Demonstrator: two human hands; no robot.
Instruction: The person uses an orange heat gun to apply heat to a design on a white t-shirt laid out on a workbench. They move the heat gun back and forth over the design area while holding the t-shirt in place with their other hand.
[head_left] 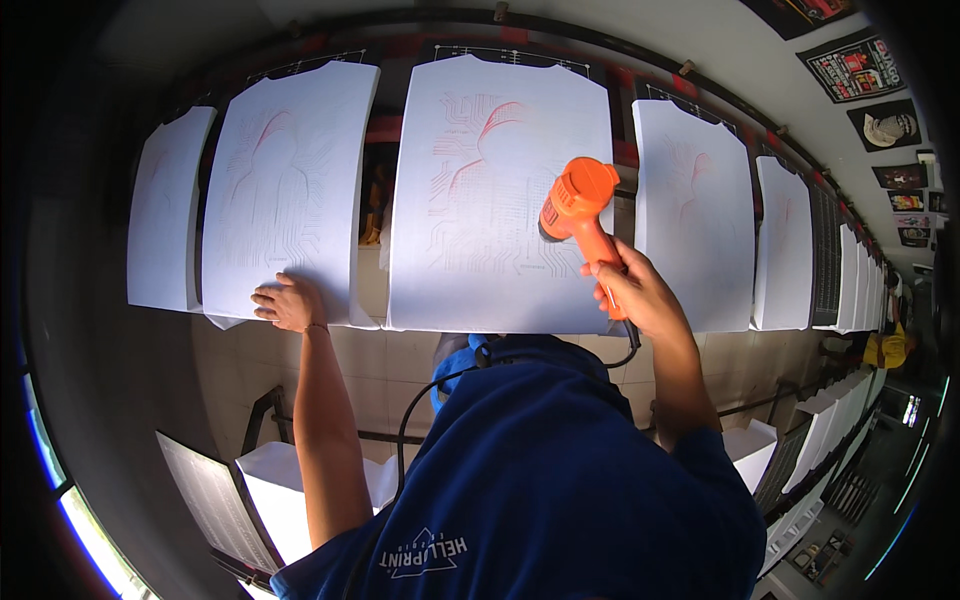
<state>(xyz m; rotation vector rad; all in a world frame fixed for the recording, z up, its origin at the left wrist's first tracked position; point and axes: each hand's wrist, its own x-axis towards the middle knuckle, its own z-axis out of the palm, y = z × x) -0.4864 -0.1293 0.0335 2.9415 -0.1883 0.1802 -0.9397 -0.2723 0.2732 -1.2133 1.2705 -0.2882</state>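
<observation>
An orange heat gun [583, 190] is gripped by its handle in my right hand [640, 295], its dark nozzle facing left over the middle white shirt [480, 290]. This shirt lies flat on a board and bears a thin-line print in red and grey. On the lower part of the white shirt to its left [240, 220], my left hand [290, 303] rests with its fingers stretched out and nothing held. A similar pale print shows on that shirt. The gun's black cord [634, 345] drops from the handle and runs across my body.
More white shirts stand on boards in the same row, at the far left [165, 220] and to the right [690, 230]. Behind me is another row with white shirts [275, 485]. A person in yellow [885, 350] is far right. Posters [852, 68] hang beyond.
</observation>
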